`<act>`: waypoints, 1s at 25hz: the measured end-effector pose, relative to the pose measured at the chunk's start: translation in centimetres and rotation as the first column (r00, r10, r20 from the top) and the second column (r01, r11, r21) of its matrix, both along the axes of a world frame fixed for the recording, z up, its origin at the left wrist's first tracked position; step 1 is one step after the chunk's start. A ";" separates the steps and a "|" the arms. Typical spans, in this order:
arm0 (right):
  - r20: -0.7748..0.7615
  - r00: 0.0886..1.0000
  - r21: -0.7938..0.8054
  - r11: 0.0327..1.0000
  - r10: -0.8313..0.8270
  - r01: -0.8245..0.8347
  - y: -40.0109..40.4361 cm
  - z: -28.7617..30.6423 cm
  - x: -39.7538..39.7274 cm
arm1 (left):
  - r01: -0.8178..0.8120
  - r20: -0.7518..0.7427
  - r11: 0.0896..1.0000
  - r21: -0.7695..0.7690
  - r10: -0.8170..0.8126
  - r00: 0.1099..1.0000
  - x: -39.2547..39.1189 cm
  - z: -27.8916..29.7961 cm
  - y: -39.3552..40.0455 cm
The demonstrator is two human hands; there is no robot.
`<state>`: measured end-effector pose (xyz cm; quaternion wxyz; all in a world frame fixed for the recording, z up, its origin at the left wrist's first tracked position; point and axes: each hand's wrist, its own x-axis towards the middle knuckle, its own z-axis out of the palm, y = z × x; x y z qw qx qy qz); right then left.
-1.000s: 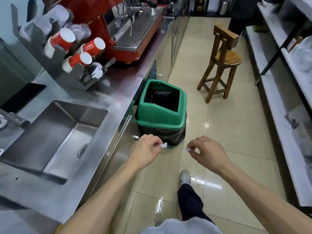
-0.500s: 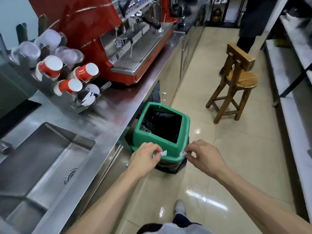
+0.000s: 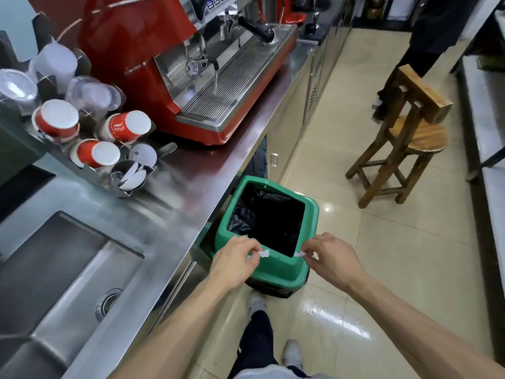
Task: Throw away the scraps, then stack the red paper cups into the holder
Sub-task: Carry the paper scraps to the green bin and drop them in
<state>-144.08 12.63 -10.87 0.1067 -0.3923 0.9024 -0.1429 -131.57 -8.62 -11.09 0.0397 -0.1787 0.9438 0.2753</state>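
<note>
My left hand [image 3: 235, 259] pinches a small white paper scrap [image 3: 263, 253] over the near rim of the green trash bin [image 3: 276, 269]. My right hand [image 3: 329, 258] pinches a second white scrap [image 3: 299, 253] at the same rim, right of the first. The bin's opening is lined with a black bag. On the steel counter at the left, a metal cup holder [image 3: 82, 165] carries three stacks of red paper cups [image 3: 124, 127] lying on their sides, with clear plastic cups above them.
A steel sink [image 3: 54, 269] is set into the counter at the lower left. A red espresso machine [image 3: 191, 64] stands behind the holder. A wooden stool [image 3: 404, 138] stands on the tiled floor at the right, and another person's legs [image 3: 396, 72] are behind it.
Both hands have moved forward with their scraps, from the floor in front of the bin to its near rim. The view has come closer to the bin.
</note>
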 end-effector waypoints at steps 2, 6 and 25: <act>0.013 1.000 0.025 0.999 -0.024 0.023 -1.7 -1.3 -1.8 | 0.028 0.039 1.000 0.005 -0.028 0.999 -2.2 -1.2 -1.7; 0.072 0.992 0.142 0.986 -0.101 0.090 -5.4 -4.5 -5.1 | 0.066 0.153 0.997 0.025 -0.069 0.986 -6.9 -4.2 -5.1; 0.215 0.953 0.447 0.889 -0.215 0.099 -16.4 -16.4 -12.2 | 0.073 0.449 0.997 -0.029 -0.052 0.892 -16.7 -16.9 -10.7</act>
